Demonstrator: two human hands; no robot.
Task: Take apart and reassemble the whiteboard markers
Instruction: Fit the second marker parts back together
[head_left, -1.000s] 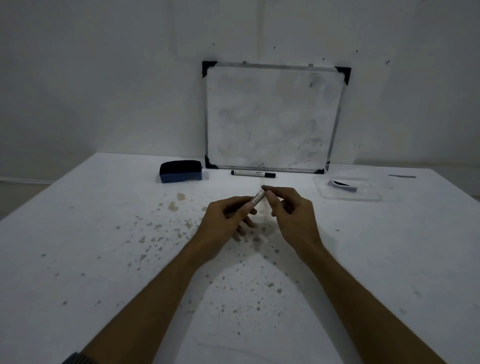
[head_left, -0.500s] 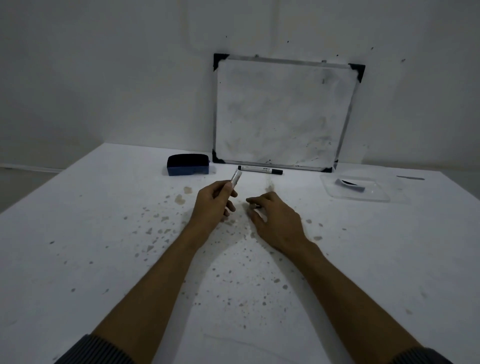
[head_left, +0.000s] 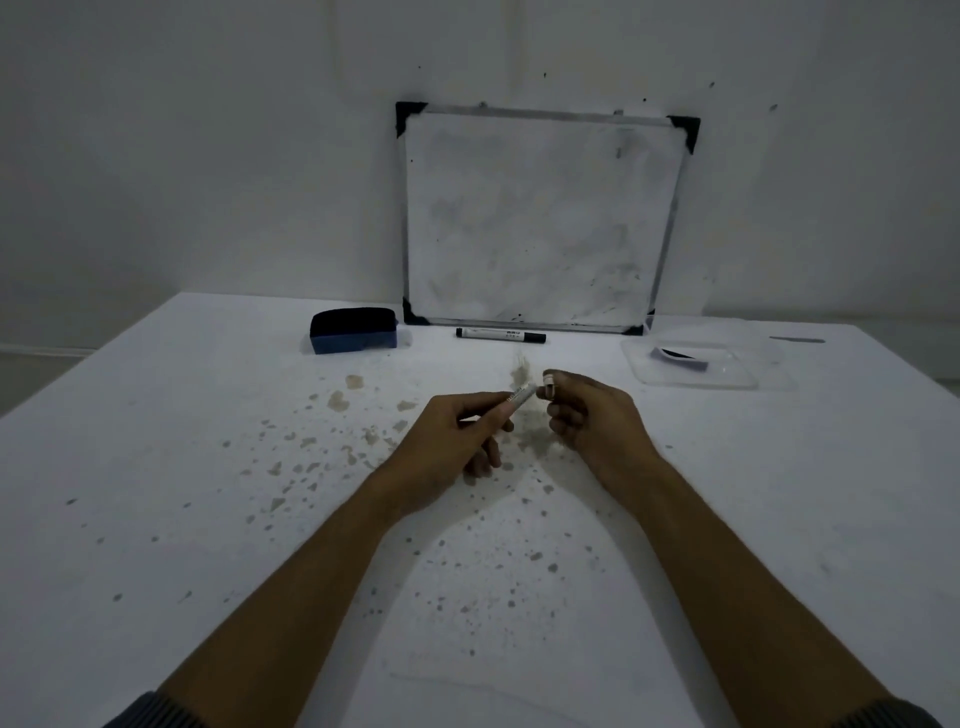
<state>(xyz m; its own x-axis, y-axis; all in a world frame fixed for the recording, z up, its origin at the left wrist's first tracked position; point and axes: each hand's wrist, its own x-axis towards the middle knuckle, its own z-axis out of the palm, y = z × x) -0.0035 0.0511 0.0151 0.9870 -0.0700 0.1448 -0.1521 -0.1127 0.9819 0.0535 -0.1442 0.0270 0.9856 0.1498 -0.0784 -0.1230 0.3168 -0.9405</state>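
My left hand (head_left: 457, 436) grips a white marker barrel (head_left: 521, 396) that points up and to the right, its end sticking out past my fingers. My right hand (head_left: 592, 415) pinches a small pale marker part (head_left: 549, 388) between thumb and fingertip, just right of the barrel's end and a little apart from it. Both hands hover over the middle of the white table (head_left: 156, 493). A second, whole marker (head_left: 501, 335) with black ends lies at the foot of the whiteboard (head_left: 540, 218).
A blue and black eraser (head_left: 354, 338) sits left of the whiteboard, which leans on the wall. A clear plastic tray (head_left: 696, 364) holding a dark item stands at the back right. Brown stains dot the table around my hands.
My right hand has risen from the table with the small part and come up beside the barrel's end. My left hand has tilted the barrel toward it.
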